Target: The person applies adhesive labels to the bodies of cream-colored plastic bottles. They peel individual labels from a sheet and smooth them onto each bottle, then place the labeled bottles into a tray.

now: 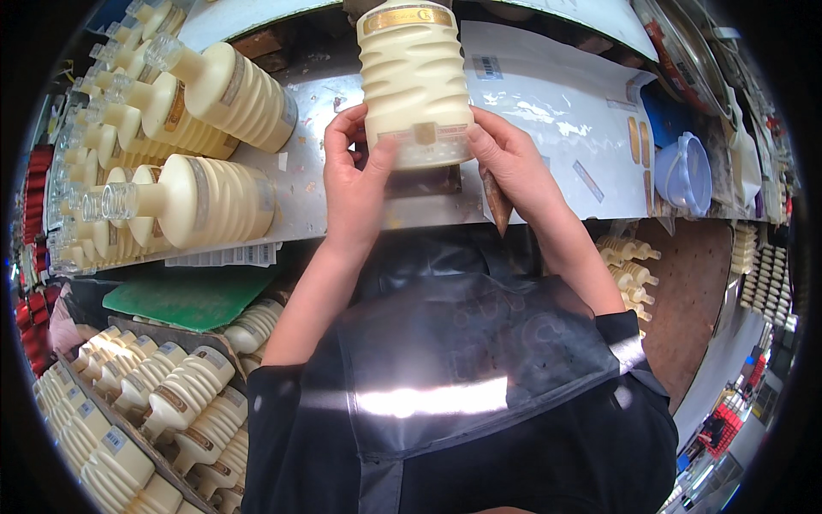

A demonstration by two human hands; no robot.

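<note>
Cream, ribbed bottles with clear necks (227, 201) crowd the left end of a grey-white sheet-topped worktop (308, 193) as, beside them, a worker's left hand (355, 184) grips the near side of a large cream bottle with wavy ridges and gold-and-brown bands (415, 73), thumb across its front and fingers curled behind. The bottle is at the centre, base toward the worker, its top cut off by the frame; whether it touches anything beneath cannot be told. At its right edge, the right hand (518, 163) grasps the lower corner between thumb and fingers, with a brown, pointed, flat-sided tool (497, 204) apparently tucked below. An even, light hold from both sides seems best, thumbs pressing gently near the lower band without dragging across it, and the tool's tip kept turned from the glossy surface. Farther right, slim gold-brown strips (634, 141) lie on the sheet, near a pale violet-blue plastic bucket (685, 176).
</note>
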